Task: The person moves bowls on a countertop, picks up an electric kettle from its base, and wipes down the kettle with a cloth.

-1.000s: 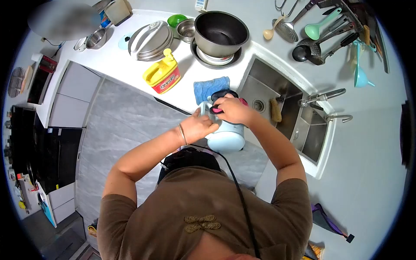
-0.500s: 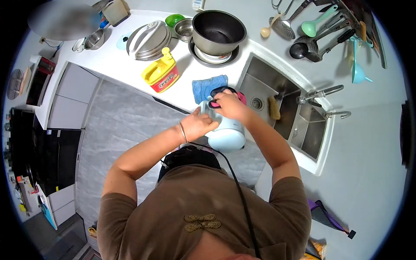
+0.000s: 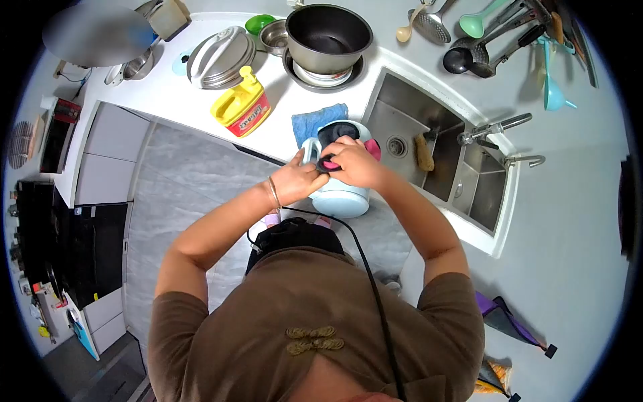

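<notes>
A light blue kettle-like jug point(image 3: 341, 201) with a handle point(image 3: 310, 151) is at the counter's front edge, before my body. Over its top lies a black and pink item point(image 3: 338, 132), perhaps a cloth; my hands hide part of it. My right hand point(image 3: 356, 164) is closed on this item from above. Beside the handle, my left hand point(image 3: 299, 179) pinches the item's near end, its fingertips close to those of my right hand. Just behind the jug, a folded blue cloth point(image 3: 315, 122) rests on the counter.
A yellow bottle with a red label point(image 3: 242, 107) stands on the white counter point(image 3: 281, 110). Behind are stacked lids point(image 3: 224, 60) and a large pot point(image 3: 328, 40). To the right is a steel sink point(image 3: 388, 110) with a brown sponge point(image 3: 423, 153) and taps point(image 3: 495, 128). Utensils hang above.
My left hand has moved up from the jug's side to the black and pink item. More of that item's black part and the jug's handle now show. The view has shifted slightly.
</notes>
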Action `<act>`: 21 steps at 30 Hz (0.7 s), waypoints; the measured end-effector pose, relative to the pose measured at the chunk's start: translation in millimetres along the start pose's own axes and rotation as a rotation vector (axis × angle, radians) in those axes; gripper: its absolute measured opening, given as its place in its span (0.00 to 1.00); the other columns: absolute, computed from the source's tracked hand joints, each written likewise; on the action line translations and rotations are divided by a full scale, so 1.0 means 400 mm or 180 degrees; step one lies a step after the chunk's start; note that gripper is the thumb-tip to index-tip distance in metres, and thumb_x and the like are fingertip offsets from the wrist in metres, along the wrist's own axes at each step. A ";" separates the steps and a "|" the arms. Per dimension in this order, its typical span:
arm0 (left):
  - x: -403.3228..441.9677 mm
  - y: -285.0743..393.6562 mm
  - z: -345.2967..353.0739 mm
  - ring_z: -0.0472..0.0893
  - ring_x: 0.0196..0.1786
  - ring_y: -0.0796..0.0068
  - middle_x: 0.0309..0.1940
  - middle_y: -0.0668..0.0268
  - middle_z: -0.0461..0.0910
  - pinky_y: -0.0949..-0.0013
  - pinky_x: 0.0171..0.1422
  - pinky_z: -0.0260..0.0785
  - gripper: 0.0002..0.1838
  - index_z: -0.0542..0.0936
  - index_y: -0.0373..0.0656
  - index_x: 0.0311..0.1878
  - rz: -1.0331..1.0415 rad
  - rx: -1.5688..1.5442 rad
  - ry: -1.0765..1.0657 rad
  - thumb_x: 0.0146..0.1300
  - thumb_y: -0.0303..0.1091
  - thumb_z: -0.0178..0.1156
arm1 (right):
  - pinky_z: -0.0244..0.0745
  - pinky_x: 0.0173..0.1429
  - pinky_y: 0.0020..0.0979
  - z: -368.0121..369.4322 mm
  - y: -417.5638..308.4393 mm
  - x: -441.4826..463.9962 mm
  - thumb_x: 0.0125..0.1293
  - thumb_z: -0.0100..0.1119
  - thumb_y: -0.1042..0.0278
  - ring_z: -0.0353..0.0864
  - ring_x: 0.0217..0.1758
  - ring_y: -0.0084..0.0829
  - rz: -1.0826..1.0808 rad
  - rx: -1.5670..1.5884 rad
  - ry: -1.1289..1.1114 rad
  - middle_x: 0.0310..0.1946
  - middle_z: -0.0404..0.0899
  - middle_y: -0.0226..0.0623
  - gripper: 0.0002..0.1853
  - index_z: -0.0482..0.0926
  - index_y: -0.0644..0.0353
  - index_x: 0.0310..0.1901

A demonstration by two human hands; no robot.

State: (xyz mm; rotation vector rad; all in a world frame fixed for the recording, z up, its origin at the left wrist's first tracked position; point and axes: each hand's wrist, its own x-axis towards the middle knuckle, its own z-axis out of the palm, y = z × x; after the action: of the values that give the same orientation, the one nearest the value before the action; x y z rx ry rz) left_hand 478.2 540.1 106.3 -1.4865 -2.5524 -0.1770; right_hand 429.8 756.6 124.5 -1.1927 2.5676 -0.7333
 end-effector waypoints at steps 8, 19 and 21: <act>0.008 0.018 -0.006 0.78 0.40 0.69 0.27 0.69 0.71 0.38 0.67 0.62 0.09 0.72 0.46 0.42 -0.0046 -0.0196 0.0007 0.56 0.30 0.54 | 0.65 0.63 0.39 -0.061 0.021 -0.055 0.57 0.65 0.63 0.72 0.57 0.42 -0.0292 0.1082 -0.0438 0.49 0.80 0.36 0.16 0.81 0.53 0.48; 0.010 -0.004 0.004 0.79 0.42 0.67 0.31 0.69 0.75 0.37 0.64 0.64 0.12 0.71 0.46 0.47 -0.0367 -0.0367 -0.0068 0.59 0.30 0.52 | 0.61 0.65 0.38 -0.006 0.144 -0.028 0.55 0.64 0.69 0.68 0.59 0.43 0.0224 0.0430 0.0948 0.55 0.76 0.36 0.11 0.82 0.64 0.39; 0.001 -0.001 -0.001 0.79 0.42 0.68 0.30 0.69 0.75 0.38 0.64 0.65 0.12 0.71 0.47 0.46 -0.0385 -0.0354 -0.0071 0.59 0.31 0.52 | 0.60 0.66 0.38 -0.004 0.118 -0.036 0.55 0.66 0.67 0.67 0.60 0.42 -0.0116 0.0306 0.0769 0.55 0.76 0.34 0.12 0.82 0.63 0.40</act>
State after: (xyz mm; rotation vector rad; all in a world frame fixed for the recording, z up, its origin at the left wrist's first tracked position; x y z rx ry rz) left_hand 477.7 540.3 106.8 -1.3779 -2.6922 -0.3259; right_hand 407.9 794.0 101.0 -1.1888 2.6695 -1.0557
